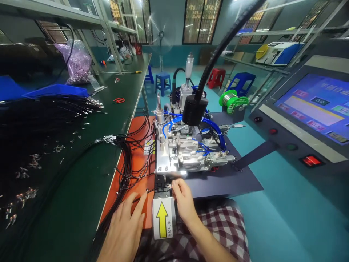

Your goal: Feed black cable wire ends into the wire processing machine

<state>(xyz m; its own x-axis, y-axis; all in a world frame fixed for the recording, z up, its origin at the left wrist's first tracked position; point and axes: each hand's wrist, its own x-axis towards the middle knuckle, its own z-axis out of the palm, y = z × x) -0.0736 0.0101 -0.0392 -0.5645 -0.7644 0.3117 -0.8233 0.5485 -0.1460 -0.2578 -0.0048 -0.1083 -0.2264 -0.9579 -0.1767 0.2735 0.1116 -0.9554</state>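
Note:
My right hand pinches the thin end of a black cable at the right side of a small black fixture, at the front of the machine. The cable runs leftward across the fixture. My left hand lies over the orange plate, its fingers stretched out and apart, the fingertips on or close to that cable. Between my hands is a white label with a yellow arrow on the conveyor end. A bundle of black cables hangs over the plate's left part.
On the dark green bench lie a heap of black cables, red-handled pliers and a blue tray. A black flexible tube arches over the machine. A solder wire spool and a touchscreen panel stand to the right.

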